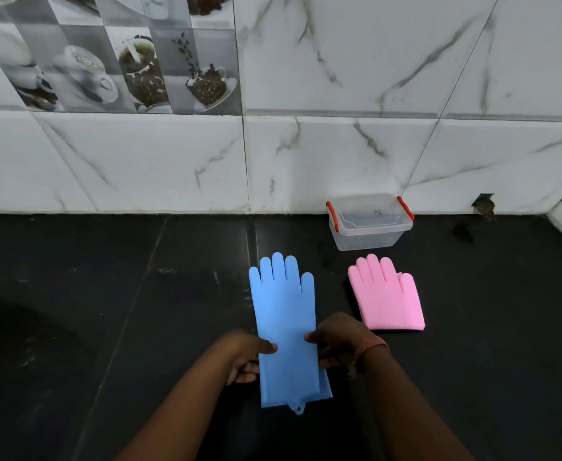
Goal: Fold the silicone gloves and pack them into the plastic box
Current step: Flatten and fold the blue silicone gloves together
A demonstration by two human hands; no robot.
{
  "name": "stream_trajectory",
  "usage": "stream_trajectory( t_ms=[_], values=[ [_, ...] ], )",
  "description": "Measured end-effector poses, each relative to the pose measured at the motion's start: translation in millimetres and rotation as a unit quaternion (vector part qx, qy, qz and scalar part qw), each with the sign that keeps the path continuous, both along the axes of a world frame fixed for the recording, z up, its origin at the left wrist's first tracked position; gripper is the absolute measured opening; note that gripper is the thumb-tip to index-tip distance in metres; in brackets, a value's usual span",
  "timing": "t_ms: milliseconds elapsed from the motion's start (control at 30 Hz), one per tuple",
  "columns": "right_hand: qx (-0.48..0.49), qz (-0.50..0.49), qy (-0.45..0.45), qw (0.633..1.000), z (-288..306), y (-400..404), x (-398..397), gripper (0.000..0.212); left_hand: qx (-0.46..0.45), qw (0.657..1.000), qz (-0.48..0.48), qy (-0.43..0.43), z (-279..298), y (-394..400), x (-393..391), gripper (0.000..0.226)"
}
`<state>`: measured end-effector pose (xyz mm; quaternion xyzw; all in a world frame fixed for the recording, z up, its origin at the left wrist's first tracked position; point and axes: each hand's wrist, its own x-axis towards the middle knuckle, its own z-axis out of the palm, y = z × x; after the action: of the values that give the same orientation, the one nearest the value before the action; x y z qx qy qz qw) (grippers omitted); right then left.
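Note:
A pair of blue silicone gloves (286,314) lies stacked and stretched out flat on the black counter, fingers pointing toward the wall. My left hand (244,356) pinches their left edge near the cuff, thumb on top. My right hand (339,341) grips the right edge the same way. To the right lies a folded pair of pink gloves (386,294), fingers toward the wall. Behind the pink pair stands the clear plastic box (369,237) with red clips, its lid on, against the wall.
The black counter (139,294) runs to a white marble-tiled wall (339,154) at the back. A small dark hole (484,204) marks the wall at the right. Wet smears show at the counter's left.

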<state>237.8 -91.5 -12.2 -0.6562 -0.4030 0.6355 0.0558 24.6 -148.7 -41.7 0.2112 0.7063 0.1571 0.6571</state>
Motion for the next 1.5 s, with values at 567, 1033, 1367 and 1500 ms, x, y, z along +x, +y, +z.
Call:
stream_trajectory(
  t_ms=[567, 1033, 1367, 1500],
  values=[
    [0.053, 0.053, -0.073, 0.994, -12.8, -31.6, 9.4, 0.012, 0.058, 0.998, -0.007, 0.021, 10.6, -23.6, 18.2, 0.018],
    [0.253, 0.164, -0.25, 0.92, -28.0, 11.3, -12.2, 0.021, 0.107, 0.922, -0.205, 0.31, 12.4, 3.1, 3.2, 0.039],
    [0.318, -0.103, -0.147, 0.931, -44.9, 42.6, -37.3, 0.009, 0.254, 0.926, 0.1, 0.261, -7.5, 58.5, 9.5, 0.017],
    [0.332, -0.153, -0.128, 0.922, -50.6, 45.8, -36.6, 0.012, 0.244, 0.922, 0.171, 0.249, -13.4, 59.1, 7.7, 0.009]
  ],
)
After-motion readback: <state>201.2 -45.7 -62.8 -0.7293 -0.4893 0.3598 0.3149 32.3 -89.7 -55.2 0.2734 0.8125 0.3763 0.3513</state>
